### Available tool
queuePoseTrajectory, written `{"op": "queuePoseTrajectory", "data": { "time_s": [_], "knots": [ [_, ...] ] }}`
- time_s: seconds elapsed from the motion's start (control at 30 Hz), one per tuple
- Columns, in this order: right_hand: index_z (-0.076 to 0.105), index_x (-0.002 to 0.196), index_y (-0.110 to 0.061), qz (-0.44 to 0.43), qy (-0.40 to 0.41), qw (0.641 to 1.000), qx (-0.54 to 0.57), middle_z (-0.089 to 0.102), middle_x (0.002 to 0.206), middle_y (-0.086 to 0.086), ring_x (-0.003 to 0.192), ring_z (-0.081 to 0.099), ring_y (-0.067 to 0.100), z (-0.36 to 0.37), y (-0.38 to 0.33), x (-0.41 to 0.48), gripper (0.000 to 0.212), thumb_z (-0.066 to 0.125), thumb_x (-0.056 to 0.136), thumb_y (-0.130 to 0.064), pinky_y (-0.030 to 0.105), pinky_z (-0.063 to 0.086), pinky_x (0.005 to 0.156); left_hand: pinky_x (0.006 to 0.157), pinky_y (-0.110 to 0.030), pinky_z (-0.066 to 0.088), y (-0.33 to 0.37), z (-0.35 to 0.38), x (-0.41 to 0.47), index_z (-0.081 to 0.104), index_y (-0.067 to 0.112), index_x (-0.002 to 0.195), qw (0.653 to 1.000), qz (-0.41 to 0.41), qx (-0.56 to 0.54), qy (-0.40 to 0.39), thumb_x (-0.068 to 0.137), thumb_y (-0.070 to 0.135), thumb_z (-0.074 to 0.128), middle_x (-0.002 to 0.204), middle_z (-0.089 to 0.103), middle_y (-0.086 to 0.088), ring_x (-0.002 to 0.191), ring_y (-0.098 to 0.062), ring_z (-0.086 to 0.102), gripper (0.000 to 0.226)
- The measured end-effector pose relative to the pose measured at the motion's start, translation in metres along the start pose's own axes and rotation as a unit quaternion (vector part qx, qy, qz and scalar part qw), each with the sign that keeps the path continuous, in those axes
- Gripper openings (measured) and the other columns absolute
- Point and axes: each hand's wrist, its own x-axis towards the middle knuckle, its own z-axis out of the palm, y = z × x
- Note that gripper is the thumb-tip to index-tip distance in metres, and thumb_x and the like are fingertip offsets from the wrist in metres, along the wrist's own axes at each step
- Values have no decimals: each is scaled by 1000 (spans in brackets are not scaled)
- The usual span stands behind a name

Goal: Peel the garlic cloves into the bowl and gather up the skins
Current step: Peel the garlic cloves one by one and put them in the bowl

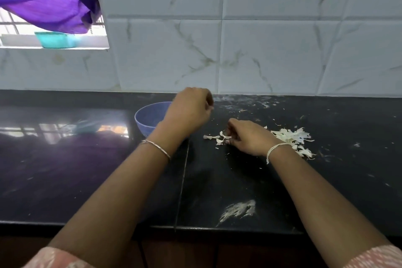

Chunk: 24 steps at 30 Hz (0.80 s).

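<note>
The left hand (189,111) hovered by the bowl (148,118), fingers curled; whether it held anything was hidden. The right hand (250,137) pinched loose skins (219,138) on the table (239,180).

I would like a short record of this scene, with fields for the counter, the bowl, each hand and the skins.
counter: black, white smear near front edge
bowl: blue, upright on counter, inside partly hidden
left hand: fingers curled, in front of bowl's right rim; contents unclear
right hand: low at counter, fingertips at loose skins; pinch unclear
skin pile: just right of right hand
</note>
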Motion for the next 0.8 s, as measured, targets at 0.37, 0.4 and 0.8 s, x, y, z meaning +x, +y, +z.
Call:
{"op": "queuePoseTrajectory", "data": {
  "time_s": [0.37,0.4,0.8],
  "knots": [
    [62,90,-23,115,74,985,-104,63,99,-2,99,59,22,-21,42,-16,25,52,86,0,30,41,71,87,-41,49,17,61,-11,60,3,110,971,13,151,-182,91,-3,53,120,57,-19,110,-37,58,21],
    [64,95,-22,105,103,985,-93,64,100,-1,99,60,23,-21,42,-15,23,52,88,-4,31,43,71,84,-40,49,15,62,-10,60,3,108,975,9,143,-172,91,-3,53,117,58,-18,108,-36,58,20],
    [69,105,-20,-27,71,996,-47,64,102,-1,100,59,22,-1,-6,4,18,60,89,-19,36,50,79,90,-33,50,-6,65,-7,68,14,109,990,-26,-44,-132,88,3,60,106,70,-7,102,-24,63,24]
  ]
}}
